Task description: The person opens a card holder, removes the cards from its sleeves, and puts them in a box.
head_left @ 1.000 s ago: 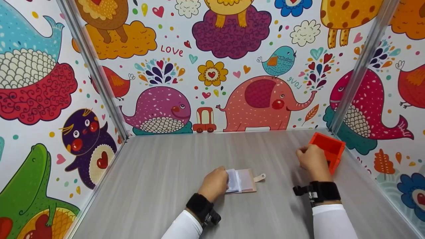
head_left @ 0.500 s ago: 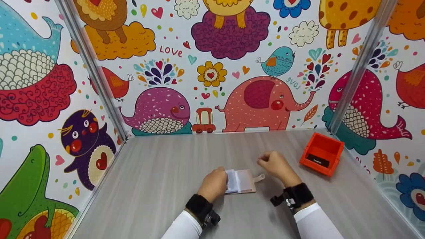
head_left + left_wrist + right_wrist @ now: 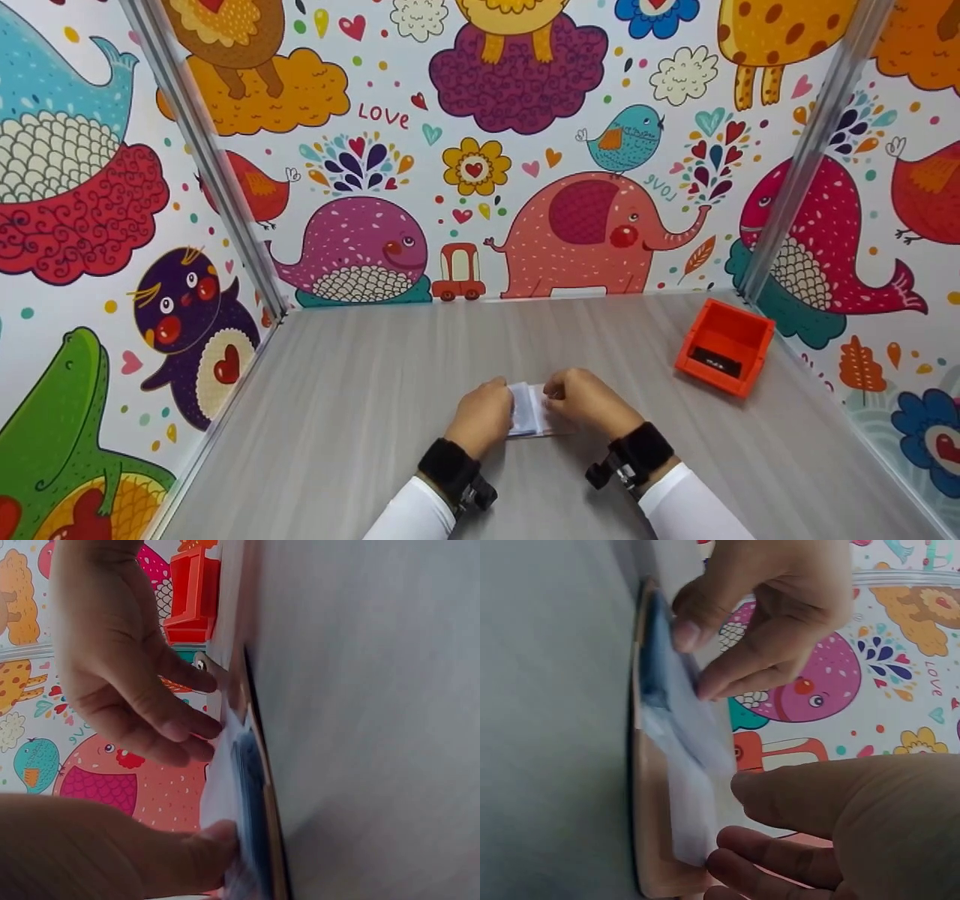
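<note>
A tan card holder (image 3: 651, 802) lies unfolded on the table, its clear plastic sleeves (image 3: 525, 409) showing bluish-white. My left hand (image 3: 480, 417) holds the sleeves at its left part, thumb (image 3: 686, 634) on one side and fingers on the other. Over the right part is my right hand (image 3: 592, 401), its loosely bent fingers (image 3: 176, 727) right at the edge of a raised sleeve, thumb and fingers apart. In the left wrist view the snap strap (image 3: 201, 661) sticks out beyond the cover. Most of the right cover is hidden under the right hand in the head view.
An orange-red box (image 3: 731, 337) stands at the back right of the grey table (image 3: 360, 375), with a black item (image 3: 716, 361) inside. Walls with cartoon animals (image 3: 585, 240) enclose the table at the back and sides.
My right hand has moved left from over the orange-red box to the right part of the card holder. The left hand has stayed in place on the sleeves.
</note>
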A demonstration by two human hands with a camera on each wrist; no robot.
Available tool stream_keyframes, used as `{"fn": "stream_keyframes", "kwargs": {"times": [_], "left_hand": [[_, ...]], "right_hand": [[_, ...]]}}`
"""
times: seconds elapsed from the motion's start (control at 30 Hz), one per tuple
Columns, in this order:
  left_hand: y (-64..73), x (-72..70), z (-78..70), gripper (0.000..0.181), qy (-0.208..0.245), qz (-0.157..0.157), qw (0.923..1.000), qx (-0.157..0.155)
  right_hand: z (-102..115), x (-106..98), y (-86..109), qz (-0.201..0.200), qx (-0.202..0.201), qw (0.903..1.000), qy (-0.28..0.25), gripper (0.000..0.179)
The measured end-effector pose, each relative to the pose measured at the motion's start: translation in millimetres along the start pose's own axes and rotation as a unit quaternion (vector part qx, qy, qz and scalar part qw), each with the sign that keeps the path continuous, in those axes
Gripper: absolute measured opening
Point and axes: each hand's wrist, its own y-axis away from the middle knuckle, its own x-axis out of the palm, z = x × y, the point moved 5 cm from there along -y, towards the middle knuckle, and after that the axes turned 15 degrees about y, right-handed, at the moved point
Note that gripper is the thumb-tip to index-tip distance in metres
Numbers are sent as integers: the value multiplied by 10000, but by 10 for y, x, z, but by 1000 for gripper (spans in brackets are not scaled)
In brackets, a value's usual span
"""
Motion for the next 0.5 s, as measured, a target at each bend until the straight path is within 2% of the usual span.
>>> {"fn": "stream_keyframes", "kwargs": {"times": [0.2, 0.5], "left_hand": [[13, -27, 3, 21, 22, 53, 10000, -20], [35, -82, 5, 14, 199, -73, 9997, 82]], "right_hand": [[-3, 65, 12, -94, 10, 9998, 197, 13], [36, 47, 35, -453, -460, 9962, 586, 16]]}}
